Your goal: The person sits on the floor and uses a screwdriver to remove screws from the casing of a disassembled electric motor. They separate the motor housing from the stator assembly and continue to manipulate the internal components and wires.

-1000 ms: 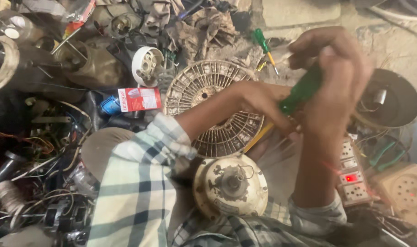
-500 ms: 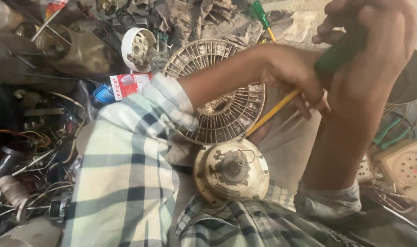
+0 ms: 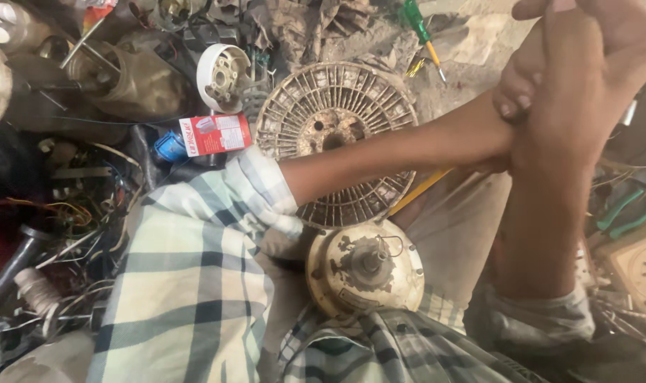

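My left hand and my right hand are pressed together at the upper right, the right wrapped over the left. A yellow screwdriver shaft slants down-left from under them, and its handle is hidden inside the grip. The shaft's tip is hidden too. My left forearm crosses over a round slotted metal disc. A cream round motor housing with a central shaft rests on my lap, below the forearm.
A second green-handled screwdriver lies at the top. A white round part, a red-and-white box, tangled wires and scrap fill the left. Green-handled pliers and a beige socket box sit at the right.
Both hands have risen toward the upper right corner. The green handle seen in them earlier is now covered by the grip. The motor housing stays on my lap.
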